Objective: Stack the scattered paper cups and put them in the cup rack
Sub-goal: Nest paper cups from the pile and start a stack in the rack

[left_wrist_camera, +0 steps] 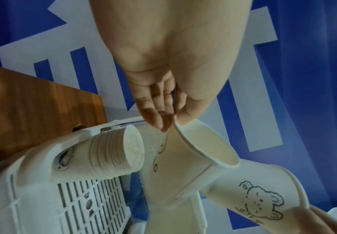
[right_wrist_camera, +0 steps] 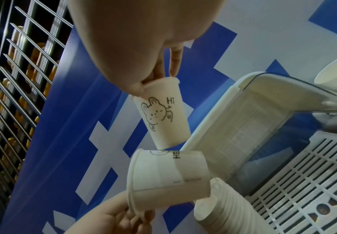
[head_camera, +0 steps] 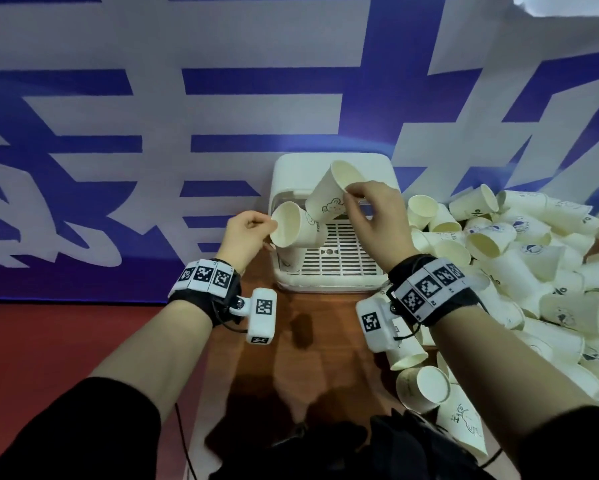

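My left hand (head_camera: 253,225) pinches the rim of a white paper cup (head_camera: 298,228) lying on its side, mouth toward me, in front of the white cup rack (head_camera: 329,265). My right hand (head_camera: 364,199) pinches the rim of a second cup (head_camera: 329,195) with a bear drawing, held tilted above the first, its base close to the first cup's wall (right_wrist_camera: 167,171). A nested stack of cups (left_wrist_camera: 115,152) stands upside down on the rack's slotted floor at the left, just under the held cups.
A big heap of loose paper cups (head_camera: 519,258) covers the wooden table (head_camera: 319,341) to the right of the rack, with several more near my right forearm (head_camera: 426,389). A blue and white banner (head_camera: 187,98) hangs behind. The table's left edge drops to red floor (head_camera: 66,341).
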A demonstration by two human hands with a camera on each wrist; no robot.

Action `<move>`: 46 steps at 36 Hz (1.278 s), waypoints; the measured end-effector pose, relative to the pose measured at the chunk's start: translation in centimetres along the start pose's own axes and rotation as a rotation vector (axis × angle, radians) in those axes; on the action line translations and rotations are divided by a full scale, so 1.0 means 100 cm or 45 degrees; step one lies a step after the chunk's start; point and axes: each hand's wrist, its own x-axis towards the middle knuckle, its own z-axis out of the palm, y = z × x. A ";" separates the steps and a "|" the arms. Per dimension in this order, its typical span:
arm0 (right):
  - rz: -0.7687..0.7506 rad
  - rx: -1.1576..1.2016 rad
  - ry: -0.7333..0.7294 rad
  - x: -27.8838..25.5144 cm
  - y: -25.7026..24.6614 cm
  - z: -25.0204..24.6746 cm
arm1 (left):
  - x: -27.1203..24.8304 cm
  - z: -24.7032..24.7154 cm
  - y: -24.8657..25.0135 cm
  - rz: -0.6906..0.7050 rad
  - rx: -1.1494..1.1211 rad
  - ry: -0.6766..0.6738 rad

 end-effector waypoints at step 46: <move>-0.285 -0.168 -0.287 -0.024 0.013 0.054 | 0.024 0.012 -0.046 -0.133 0.230 -0.043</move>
